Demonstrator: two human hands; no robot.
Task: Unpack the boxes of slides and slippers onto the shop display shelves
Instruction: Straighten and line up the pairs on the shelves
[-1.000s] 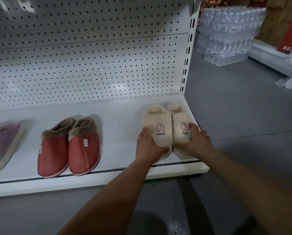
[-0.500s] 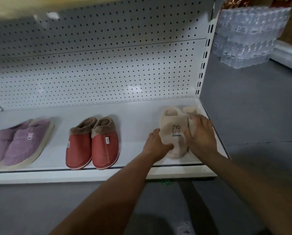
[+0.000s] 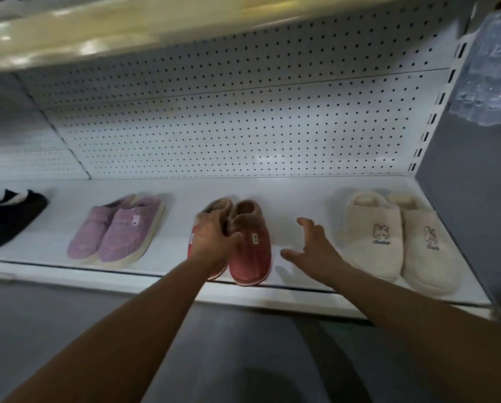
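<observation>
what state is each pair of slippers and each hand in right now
cream slippers: flat on shelf, side by side, untouched
red slippers: on shelf, left one under left hand
purple slippers: on shelf, untouched
dark slipper: on shelf, cut off at edge
left hand: gripping red slippers
right hand: open, fingers spread

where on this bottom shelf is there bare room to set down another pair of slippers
Bare shelf lies between the red slippers and the cream slippers, though the right hand hovers there. Narrower gaps flank the purple slippers. The right end is crowded.
</observation>
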